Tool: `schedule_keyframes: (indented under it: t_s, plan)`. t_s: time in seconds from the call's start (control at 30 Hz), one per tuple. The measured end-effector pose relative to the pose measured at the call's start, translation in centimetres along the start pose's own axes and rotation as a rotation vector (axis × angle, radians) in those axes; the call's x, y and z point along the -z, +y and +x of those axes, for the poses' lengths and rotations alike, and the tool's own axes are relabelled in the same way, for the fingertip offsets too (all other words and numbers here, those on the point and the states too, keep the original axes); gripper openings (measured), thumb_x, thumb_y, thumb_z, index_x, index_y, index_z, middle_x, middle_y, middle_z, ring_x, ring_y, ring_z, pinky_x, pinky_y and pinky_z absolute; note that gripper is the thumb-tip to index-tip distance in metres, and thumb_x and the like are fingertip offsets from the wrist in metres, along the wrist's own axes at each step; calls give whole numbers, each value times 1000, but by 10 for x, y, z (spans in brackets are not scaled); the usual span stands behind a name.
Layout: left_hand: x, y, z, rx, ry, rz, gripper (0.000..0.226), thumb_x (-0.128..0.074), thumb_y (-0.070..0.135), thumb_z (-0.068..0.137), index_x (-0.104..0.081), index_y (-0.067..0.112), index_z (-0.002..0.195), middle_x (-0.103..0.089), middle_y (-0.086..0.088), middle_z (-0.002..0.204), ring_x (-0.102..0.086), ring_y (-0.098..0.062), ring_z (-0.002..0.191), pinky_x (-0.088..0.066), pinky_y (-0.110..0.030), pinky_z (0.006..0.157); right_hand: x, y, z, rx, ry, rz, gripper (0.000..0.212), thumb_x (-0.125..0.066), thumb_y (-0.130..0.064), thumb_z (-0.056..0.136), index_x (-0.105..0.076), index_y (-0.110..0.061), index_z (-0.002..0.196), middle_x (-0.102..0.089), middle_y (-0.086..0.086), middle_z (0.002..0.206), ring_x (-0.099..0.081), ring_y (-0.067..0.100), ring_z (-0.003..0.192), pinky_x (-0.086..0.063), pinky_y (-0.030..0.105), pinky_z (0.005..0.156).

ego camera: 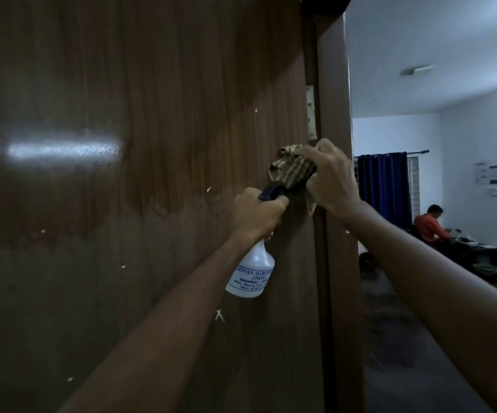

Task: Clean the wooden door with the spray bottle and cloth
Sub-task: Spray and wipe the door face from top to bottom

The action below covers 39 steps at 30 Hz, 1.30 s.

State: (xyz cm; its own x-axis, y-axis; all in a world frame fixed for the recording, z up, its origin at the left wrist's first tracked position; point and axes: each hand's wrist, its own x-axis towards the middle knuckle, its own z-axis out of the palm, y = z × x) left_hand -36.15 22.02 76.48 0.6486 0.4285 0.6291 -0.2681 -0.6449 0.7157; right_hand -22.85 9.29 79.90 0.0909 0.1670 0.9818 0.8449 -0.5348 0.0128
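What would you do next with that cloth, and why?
Probably drag the cloth down the door edge. The right hand presses it just below the hinge, the left hand holds the spray bottle, and the wood below looks unwiped.

Dim overall — the wooden door [122, 204] sits in deep shadow, broken by one streak of glare [62, 150] on its left. Brighter, bluish light fills the room [449, 84] at right. Soft focus throughout; wide-angle bending shows at the edges.
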Motion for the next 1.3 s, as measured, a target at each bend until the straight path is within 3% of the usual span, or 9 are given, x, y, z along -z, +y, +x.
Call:
schedule_keyframes:
  t_s: [0.1,0.23,0.4,0.57,0.67,0.87,1.07,1.2,1.3]
  plan:
    - [-9,-18,-17,40,-3,70,32,-72,26,87,-71,3,65,-72,-18,64,-58,-18,39,-49,-31,40,3,-3,3,0,-41,-5,53,-57,11,83,-67,-17,128,-53,7,105,-54,26,97,-47,35,73]
    - [-12,-26,-25,89,70,98,40,-71,36,80,-55,15,49,-55,0,48,-60,-25,45,-53,-38,49,0,-9,0,-16,-39,-41,51,-59,6,84,-64,-20,127,-50,6,108,-52,24,100,-45,34,65]
    - [-7,-27,-30,-23,97,88,38,-69,36,84,-68,5,61,-67,-17,59,-66,-36,51,-56,-51,50,-23,-28,-63,-76,97,-19,36,-55,-4,92,-68,-22,121,-55,7,111,-51,23,96,-48,32,60]
    - [3,-48,-43,-58,128,56,36,-70,17,93,-63,0,62,-59,-16,52,-55,-26,46,-51,-43,49,-41,-34,-157,6,-4,-8,41,-68,-1,86,-72,-23,121,-55,5,111,-50,22,97,-53,31,56]
    - [10,-47,-45,-34,109,25,34,-68,18,94,-68,-6,69,-67,-22,62,-57,-22,40,-51,-39,44,-32,-39,-107,-35,36,48,37,-43,-9,91,-70,-17,115,-55,10,108,-50,25,95,-52,35,58]
    - [28,-41,-30,-26,164,7,34,-66,17,94,-68,-7,71,-64,-13,56,-56,-19,38,-45,-28,41,-35,-65,-34,-103,141,81,49,-52,0,91,-59,-27,131,-49,3,104,-40,10,93,-32,13,59]
    - [41,-42,-21,-99,203,23,35,-70,24,96,-72,-4,75,-69,-23,67,-61,-29,46,-51,-33,45,-36,-79,-97,115,-63,79,33,-46,-12,91,-60,-17,121,-53,4,108,-50,17,93,-53,34,59]
    - [44,-35,-17,-112,235,66,38,-68,25,94,-69,-5,70,-68,-24,65,-63,-28,44,-50,-37,46,-26,-86,-25,-63,70,167,37,-53,1,89,-51,-19,120,-61,-1,103,-59,16,92,-51,29,64]
    - [50,-33,-15,-125,243,59,36,-65,25,89,-68,-5,68,-68,-23,63,-65,-33,46,-52,-42,48,-36,-96,-12,-116,134,139,39,-58,-1,91,-58,-19,126,-57,-1,105,-49,10,92,-49,26,64]
